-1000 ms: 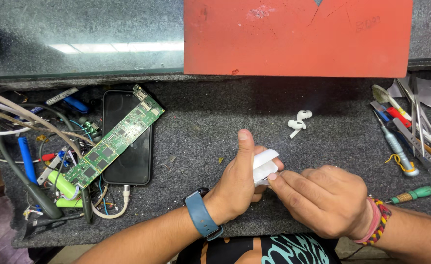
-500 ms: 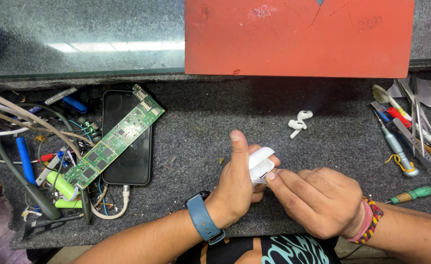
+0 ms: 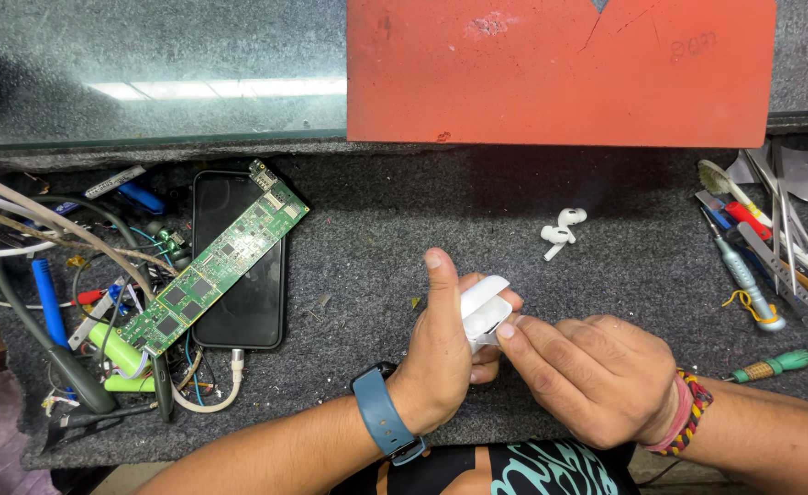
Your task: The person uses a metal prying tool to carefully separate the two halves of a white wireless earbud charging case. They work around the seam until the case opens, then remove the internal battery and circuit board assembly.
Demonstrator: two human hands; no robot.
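Mat (image 3: pixel 376 275), grey and fibrous, covers the bench, likely to stop small parts rolling. Red board (image 3: pixel 560 69) lies at its far edge. Black phone (image 3: pixel 239 266) rests left of centre, face down, with a green circuit board (image 3: pixel 216 270) laid across it. Left hand (image 3: pixel 445 353), at the mat's near edge, is clenched round a white case (image 3: pixel 485 310), lid raised, steadying it. Right hand (image 3: pixel 587 376) presses a fingertip to the case's open mouth, fingers curled, grasping nothing seen. Two earbuds (image 3: pixel 560 229) lie just beyond, apart from the case.
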